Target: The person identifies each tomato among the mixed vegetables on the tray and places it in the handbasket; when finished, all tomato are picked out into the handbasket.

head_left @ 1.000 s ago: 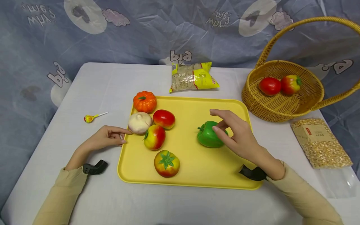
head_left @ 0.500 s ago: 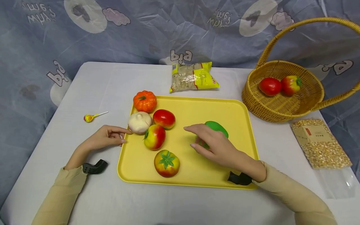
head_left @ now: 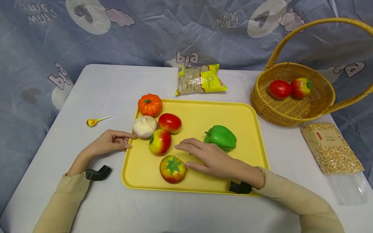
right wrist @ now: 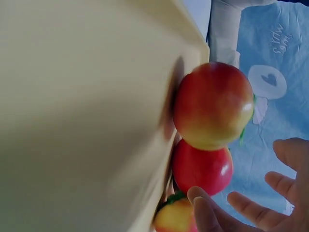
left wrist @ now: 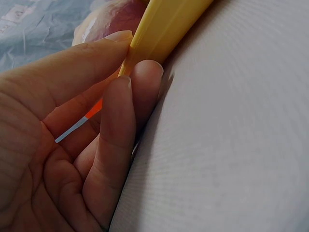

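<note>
the left hand pinches the yellow tray by its edge, the leaf-topped tomato lies just left of the widely parted thumb and fingers of the right hand, and the green pepper sits just beyond them.

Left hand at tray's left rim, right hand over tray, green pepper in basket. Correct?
No: the green pepper is on the yellow tray, not in the basket, per the head view. The rest holds: left hand at the tray's left rim, right hand over the tray.
</note>
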`<state>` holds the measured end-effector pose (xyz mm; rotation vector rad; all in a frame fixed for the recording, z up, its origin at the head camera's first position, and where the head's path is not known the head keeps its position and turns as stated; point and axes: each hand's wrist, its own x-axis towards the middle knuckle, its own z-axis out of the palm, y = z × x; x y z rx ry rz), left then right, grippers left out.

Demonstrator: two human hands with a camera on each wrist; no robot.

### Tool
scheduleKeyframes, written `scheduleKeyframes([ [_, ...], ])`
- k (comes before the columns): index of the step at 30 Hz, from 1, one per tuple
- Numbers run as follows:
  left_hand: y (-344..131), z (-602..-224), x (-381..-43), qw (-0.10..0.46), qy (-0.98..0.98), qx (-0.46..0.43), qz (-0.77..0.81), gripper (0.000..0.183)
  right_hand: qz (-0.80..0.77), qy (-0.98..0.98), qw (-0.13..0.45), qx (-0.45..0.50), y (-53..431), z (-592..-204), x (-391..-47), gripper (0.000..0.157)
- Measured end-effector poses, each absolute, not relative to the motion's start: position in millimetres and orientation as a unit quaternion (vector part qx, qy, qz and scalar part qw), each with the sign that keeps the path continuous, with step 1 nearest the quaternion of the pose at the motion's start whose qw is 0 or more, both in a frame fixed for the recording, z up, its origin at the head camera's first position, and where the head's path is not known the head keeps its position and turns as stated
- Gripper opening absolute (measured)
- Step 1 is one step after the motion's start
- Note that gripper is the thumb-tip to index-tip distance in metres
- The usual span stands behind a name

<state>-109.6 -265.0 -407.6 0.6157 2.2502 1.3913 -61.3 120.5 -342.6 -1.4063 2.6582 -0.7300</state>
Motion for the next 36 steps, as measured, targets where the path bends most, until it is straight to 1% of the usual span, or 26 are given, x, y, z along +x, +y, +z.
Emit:
scheduleKeyframes([
  [10, -264.5, -406.1, -109.4, 0.211, 0.808, 0.226, 0.502, 0.037, -0.215, 0.844, 0.075, -0.486, 105.3, -349.8, -57.6, 0.053],
  [24, -264.8, -407.2, -109.2, 0.211, 0.808, 0.226, 0.502, 0.034, -0.201, 0.82, 0.106, -0.525, 95.8, -357.1, -57.6, 0.061],
  [32, -265.2, -408.4, -110.0, 0.214, 0.806, 0.224, 0.505, 0.035, -0.197, 0.809, 0.132, -0.538, 94.8, -359.2, -58.0, 0.059],
  [36, -265.7, -409.4, -109.7, 0.217, 0.804, 0.223, 0.506, 0.035, -0.2, 0.808, 0.131, -0.539, 96.6, -357.3, -57.1, 0.059],
])
